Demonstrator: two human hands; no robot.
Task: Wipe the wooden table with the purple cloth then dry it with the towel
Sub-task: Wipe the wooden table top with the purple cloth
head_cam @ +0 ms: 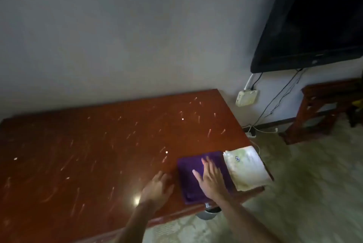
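Observation:
A folded purple cloth point(189, 172) lies near the front right corner of the red-brown wooden table point(98, 144), whose top shows many pale streaks and specks. Right beside the cloth, touching its right edge, lies a folded white towel point(246, 168) with a small blue mark. My right hand point(211, 179) rests flat on the purple cloth with its fingers spread. Just left of the cloth, my left hand point(158, 187) rests on the bare table top with its fingers loosely curled, holding nothing.
The table stands against a grey wall point(137, 36). A dark television point(314, 22) hangs at the upper right, with cables and a white box point(246, 97) below it. A small wooden stand point(322, 109) is on the floor at right. A metal bowl point(208, 212) sits under the table's front edge.

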